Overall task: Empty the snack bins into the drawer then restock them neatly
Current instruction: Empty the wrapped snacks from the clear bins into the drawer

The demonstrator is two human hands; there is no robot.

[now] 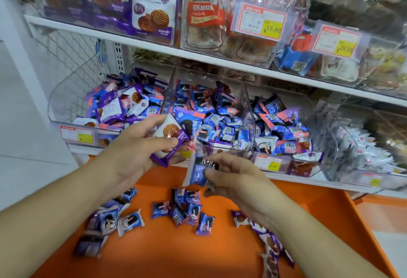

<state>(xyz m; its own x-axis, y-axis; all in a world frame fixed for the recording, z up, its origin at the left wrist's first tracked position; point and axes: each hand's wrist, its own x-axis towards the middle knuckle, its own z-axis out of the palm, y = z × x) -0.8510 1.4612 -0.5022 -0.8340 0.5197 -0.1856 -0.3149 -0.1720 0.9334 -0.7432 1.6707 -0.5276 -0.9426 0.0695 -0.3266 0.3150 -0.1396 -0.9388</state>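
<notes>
Head view, looking down over both arms. The left hand point(141, 145) is up in front of the bins, fingers and thumb curled round a white-and-purple waffle biscuit packet point(170, 140), held just at the front edge of the shelf. The right hand point(233, 176) is beside it, a touch lower, pinching a blue cookie packet point(198, 174) between thumb and fingertips, the packet hanging above the drawer.

Below them, the orange drawer point(319, 216) is pulled out, and loose blue and purple packets point(187, 209) lie scattered across its floor, with a few waffle packets point(268, 240) under the right forearm.

Behind the hands, three clear bins on the lower shelf: the left bin point(63, 106) piled with purple waffle packets, the middle bin point(246, 110) heaped with blue cookie packets, the right bin point(330, 145) holding more blue ones. Yellow price tags point(272, 28) hang on the bins of the upper shelf point(154, 45).
</notes>
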